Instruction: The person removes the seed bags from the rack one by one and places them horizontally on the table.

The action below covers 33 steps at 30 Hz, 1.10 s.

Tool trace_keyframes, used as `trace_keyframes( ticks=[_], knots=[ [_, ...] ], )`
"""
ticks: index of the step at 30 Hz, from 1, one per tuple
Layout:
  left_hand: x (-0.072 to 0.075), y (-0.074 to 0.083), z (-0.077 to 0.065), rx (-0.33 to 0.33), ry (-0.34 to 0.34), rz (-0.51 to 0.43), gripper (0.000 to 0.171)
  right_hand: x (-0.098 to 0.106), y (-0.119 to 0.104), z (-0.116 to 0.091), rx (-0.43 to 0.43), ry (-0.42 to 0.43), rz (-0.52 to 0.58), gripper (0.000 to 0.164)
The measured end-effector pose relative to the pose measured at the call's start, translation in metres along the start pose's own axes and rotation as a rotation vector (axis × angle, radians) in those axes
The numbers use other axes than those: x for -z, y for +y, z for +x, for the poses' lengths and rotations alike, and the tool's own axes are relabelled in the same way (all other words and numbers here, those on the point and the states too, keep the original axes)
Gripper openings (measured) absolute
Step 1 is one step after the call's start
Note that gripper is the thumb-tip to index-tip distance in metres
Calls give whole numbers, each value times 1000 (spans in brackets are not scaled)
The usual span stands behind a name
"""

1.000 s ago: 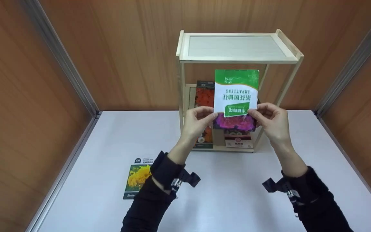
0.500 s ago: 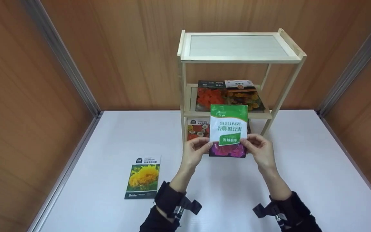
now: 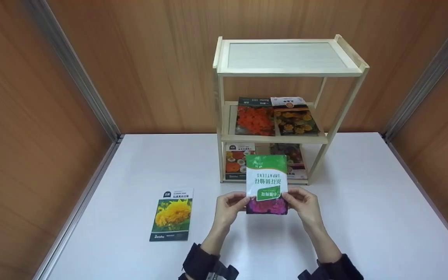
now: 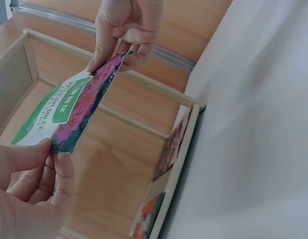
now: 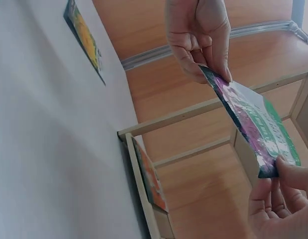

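Both hands hold up a green, white and purple seed packet marked IMPATIENS, its print upside down in the head view. My left hand pinches the packet's left edge between thumb and fingers. The right hand pinches the opposite edge the same way. In the left wrist view the packet is tilted and clear of the table, with the left hand at its near end. The right wrist view shows the right hand on its near corner, the thumb on top.
Behind the hands stands a wooden shelf rack. Its middle tier bears a red-flower packet and an orange-flower packet. Two more packets lie on the bottom tier, partly hidden. A yellow-flower packet lies on the white table at left.
Both hands have drawn the impatiens packet down and back toward the body, away from in front of the rack. It stays pinched in both hands, and the shelf packets have come into view.
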<state>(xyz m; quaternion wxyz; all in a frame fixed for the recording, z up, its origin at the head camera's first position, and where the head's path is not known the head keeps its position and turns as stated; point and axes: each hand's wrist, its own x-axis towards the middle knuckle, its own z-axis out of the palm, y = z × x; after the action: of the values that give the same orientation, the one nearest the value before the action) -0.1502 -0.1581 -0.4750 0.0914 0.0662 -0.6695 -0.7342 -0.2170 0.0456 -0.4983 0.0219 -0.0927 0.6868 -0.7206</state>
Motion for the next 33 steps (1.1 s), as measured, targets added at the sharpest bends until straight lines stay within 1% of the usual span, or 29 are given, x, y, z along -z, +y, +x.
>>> trace_keyframes(
  ticks=[2,3,4,6,7,9,10,11,12,13,14,15,17,18,21,25,28,29,31,33],
  knots=[
    [2,-5,-3,9,2,-3,19,3,20,2,-8,-7,19,22],
    [3,-7,-4,19,5,-4,19,7,36,5,-2,-19,38,18],
    [4,-9,-5,26,8,0,19,10,51,8,-8,-19,42,18],
    [6,-14,-8,40,13,0,18,13,74,11,-44,0,27,20],
    [7,-17,-9,43,13,-1,18,13,82,11,-56,6,25,22],
    [9,-22,-11,57,14,-11,18,14,90,9,-73,0,32,21],
    [10,-24,-13,58,10,-17,18,11,86,5,-92,13,18,23],
    [11,-25,-15,67,6,-29,18,10,83,1,-101,1,17,22],
    [12,-25,-17,74,1,-39,18,7,77,-4,-125,1,1,23],
    [13,-25,-19,82,-3,-40,18,4,69,-10,-131,-1,-2,24],
    [14,-23,-22,89,-8,-41,18,1,61,-15,-151,-5,-16,24],
    [14,-21,-25,94,-11,-42,18,-3,54,-19,-171,11,-40,25],
    [14,-16,-29,104,-17,-38,19,-8,38,-29,-205,17,-54,24],
    [14,-14,-32,107,-19,-31,19,-12,30,-33,-223,32,-61,25],
    [14,-13,-36,113,-22,-20,20,-17,16,-41,-261,50,-54,22],
    [14,-27,-34,124,-21,-41,22,-18,13,-42,-323,69,-53,20],
    [11,-39,-31,128,-1,-67,28,-18,13,-42,-328,90,-48,22],
    [9,-42,-31,133,15,-76,32,-18,14,-41,-321,101,-40,23],
    [2,-48,-31,135,74,-85,39,-17,21,-38,-297,112,-20,27],
    [-7,-61,-30,148,150,-107,47,-15,36,-33,-281,126,-6,30]
  ],
)
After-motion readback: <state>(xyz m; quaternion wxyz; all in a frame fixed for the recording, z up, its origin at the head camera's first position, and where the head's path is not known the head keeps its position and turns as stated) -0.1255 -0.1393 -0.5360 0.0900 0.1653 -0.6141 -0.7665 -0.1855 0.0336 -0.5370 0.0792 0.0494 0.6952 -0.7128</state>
